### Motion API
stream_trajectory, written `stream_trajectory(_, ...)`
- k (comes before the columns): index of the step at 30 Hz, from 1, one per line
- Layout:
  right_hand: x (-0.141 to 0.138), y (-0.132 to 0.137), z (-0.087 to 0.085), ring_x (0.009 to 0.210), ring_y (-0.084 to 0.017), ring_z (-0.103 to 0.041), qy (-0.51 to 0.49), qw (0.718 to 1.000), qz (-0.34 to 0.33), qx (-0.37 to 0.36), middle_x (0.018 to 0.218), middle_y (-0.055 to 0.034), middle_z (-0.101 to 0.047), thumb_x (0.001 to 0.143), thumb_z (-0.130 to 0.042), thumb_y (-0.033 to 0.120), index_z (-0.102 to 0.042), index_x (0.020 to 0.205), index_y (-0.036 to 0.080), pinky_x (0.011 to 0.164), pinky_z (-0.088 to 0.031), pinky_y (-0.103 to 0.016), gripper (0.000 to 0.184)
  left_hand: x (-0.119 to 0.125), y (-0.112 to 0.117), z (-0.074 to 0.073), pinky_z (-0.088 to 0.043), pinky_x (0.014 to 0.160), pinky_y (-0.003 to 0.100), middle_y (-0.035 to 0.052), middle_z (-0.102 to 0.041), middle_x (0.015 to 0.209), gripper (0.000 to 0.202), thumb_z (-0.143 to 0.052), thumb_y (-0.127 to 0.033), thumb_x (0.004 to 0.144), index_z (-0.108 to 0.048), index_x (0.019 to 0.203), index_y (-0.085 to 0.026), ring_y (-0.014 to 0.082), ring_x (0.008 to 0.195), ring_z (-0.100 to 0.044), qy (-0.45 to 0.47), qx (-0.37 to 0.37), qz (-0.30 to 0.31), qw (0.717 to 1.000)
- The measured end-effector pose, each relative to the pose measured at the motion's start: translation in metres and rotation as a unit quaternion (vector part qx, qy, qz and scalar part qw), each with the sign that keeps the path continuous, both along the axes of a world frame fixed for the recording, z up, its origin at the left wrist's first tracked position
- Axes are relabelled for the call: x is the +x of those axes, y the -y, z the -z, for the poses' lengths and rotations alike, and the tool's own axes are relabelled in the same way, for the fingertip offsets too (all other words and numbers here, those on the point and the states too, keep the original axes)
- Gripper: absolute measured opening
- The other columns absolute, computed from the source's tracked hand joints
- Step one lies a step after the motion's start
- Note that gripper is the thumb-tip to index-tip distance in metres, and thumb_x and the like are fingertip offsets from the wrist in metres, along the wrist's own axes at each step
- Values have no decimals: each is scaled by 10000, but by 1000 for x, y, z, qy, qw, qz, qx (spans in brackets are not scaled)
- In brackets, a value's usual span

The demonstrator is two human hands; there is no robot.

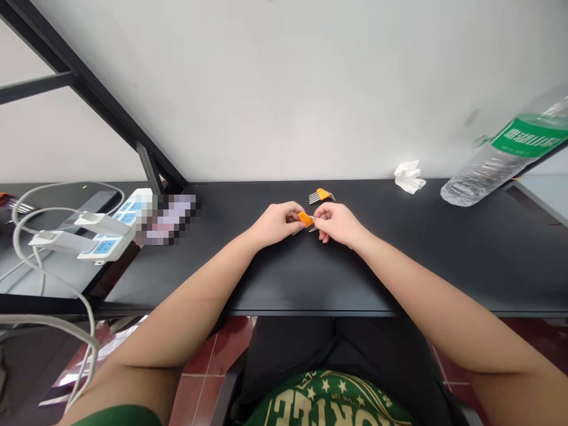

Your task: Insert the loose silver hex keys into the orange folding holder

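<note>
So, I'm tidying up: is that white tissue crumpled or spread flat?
Crumpled: the white tissue is bunched into a lump, creases and uneven edges showing.

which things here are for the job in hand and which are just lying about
Likely the job:
small orange piece in the left hand
orange block with thin metal rods

Apparently just lying about:
crumpled white tissue
clear plastic bottle, green label
white power strip, blue sockets

You can pass between your forearms along the desk's front edge; the bottle and crumpled tissue crowd the back-right corner; a blurred object, perhaps low, blocks the back-left.
</note>
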State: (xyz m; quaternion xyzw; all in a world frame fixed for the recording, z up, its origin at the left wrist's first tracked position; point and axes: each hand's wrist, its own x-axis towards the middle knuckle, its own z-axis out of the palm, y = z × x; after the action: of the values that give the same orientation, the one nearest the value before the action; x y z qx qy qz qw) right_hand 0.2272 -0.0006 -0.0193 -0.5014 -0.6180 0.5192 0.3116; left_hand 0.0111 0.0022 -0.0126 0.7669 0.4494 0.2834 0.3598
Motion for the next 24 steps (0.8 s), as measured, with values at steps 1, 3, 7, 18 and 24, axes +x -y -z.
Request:
stream_trajectory(1, 1, -1, 0, 480, -148, -648, -10, 1000, 1, -10, 609, -9, -674, 838, -769, 207, -624, 856, 194, 472, -574, -253, 147, 0, 0, 1, -581, 705, 293, 17, -777, 835, 194, -722, -342, 854, -697, 977, -193, 158, 718, -716, 2, -7, -8, 1000)
stream_trajectory(3, 1, 0, 0, 506, -158, -666, -38, 999, 1, -35, 623, -17, -678, 854, -787, 240, -619, 863, 192, 498, -598, -271, 175, 1, 0, 1, -598, 750, 307, 37, -786, 852, 171, -711, -339, 871, -734, 932, -181, 174, 775, -737, 15, -5, -28, 999)
stream_trajectory(7, -1, 3, -4, 553, -154, -677, -132, 987, -6, -96, 703, -35, -698, 840, -850, 356, -592, 840, 193, 498, -600, -269, 305, 4, 2, 1, -613, 820, 321, 49, -796, 929, 330, -686, -312, 905, -686, 1204, -173, 177, 834, -749, 52, 37, -57, 996)
stream_trajectory(18, 3, 0, -2, 569, -117, -641, -225, 962, -15, -153, 703, -26, -687, 831, -860, 357, -625, 826, 174, 504, -559, -222, 298, 1, 1, 7, -581, 889, 357, 86, -724, 1091, 588, -682, -238, 902, -542, 1472, -198, 216, 938, -707, -143, 227, 4, 963)
stream_trajectory(24, -2, 7, -5, 587, -110, -643, -263, 954, -29, -144, 797, -21, -686, 926, -747, 368, -609, 877, 184, 548, -570, -241, 235, 3, 3, 2, -553, 799, 267, 10, -730, 959, 386, -664, -268, 874, -645, 1256, -222, 154, 818, -697, -95, 214, -33, 972)
